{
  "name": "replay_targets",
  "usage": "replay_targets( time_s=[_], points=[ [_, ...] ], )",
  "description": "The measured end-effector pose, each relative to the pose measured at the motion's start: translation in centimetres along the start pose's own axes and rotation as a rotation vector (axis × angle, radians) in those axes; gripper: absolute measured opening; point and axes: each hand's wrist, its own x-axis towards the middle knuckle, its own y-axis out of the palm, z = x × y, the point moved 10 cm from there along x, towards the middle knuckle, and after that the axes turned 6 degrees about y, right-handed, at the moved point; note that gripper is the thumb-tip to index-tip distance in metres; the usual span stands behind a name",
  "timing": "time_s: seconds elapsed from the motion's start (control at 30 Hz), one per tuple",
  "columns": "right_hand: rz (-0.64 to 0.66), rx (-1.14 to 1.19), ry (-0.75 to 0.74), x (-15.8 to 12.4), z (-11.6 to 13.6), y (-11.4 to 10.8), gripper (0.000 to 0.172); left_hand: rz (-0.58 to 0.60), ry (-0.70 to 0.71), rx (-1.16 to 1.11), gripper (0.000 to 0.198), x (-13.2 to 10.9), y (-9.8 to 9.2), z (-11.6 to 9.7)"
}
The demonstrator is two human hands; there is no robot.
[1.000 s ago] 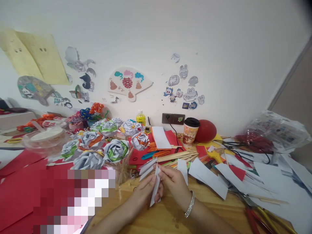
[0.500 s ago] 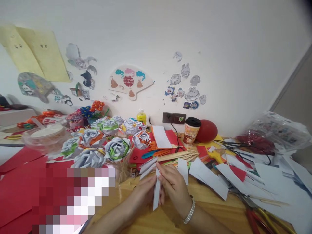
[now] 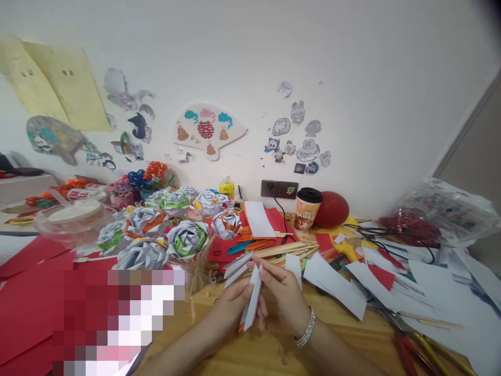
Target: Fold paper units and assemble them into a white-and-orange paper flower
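1. Far left, smooth red paper sheets lie flat and overlapping; behind them sits a rounded, see-through plastic bowl.
2. Next comes a cluster of folded-paper flowers, mostly white, their crisp, pointed petals layered into domes with green, orange and yellow accents.
3. The left hand grasps a folded paper strip along its length, thumb on the near face.
4. That strip is long, narrow and sharply creased, white with some orange at its lower end; it slants between both hands, above the grained wooden tabletop.
5. The right hand pinches the strip's upper end between thumb and forefinger; a glittering bracelet circles its wrist.
6. Beyond it are slim wooden sticks, a black-lidded cup and a glossy red balloon.
7. Rightmost, flat white paper pieces spread near red and yellow tool handles and a crinkled clear plastic bag.
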Motion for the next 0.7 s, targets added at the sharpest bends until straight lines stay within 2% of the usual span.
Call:
replay_targets(
  time_s=[0.17, 0.3, 0.4, 0.47, 0.6, 0.7],
  points=[
    [-0.002, 0.018, 0.026, -0.1, -1.2, 0.4, 0.058, -0.083, 0.055, 0.18, 0.042, 0.3, -1.0, 0.4],
    [-0.061, -0.012, 0.037, -0.2, -1.8, 0.1, 0.06, -0.075, 0.032, 0.02, 0.04, 0.0, -0.3, 0.9],
    [-0.111, -0.056, -0.003, -0.3, -1.3, -0.3, 0.054, -0.06, 0.002, -0.181, 0.036, -0.2, 0.4, 1.2],
    [-0.132, -0.095, -0.061, -0.3, -0.5, -0.5, 0.047, -0.05, -0.017, -0.232, 0.037, -0.3, 0.6, 1.3],
    [-0.128, -0.202, -0.174, -0.4, 1.0, -0.6, 0.035, -0.047, -0.024, -0.17, 0.039, -0.3, 0.5, 1.4],
    [-0.094, -0.27, -0.213, -0.3, 1.4, -0.3, 0.033, -0.086, -0.012, -0.152, 0.036, -0.3, 0.1, 1.5]
  ],
)
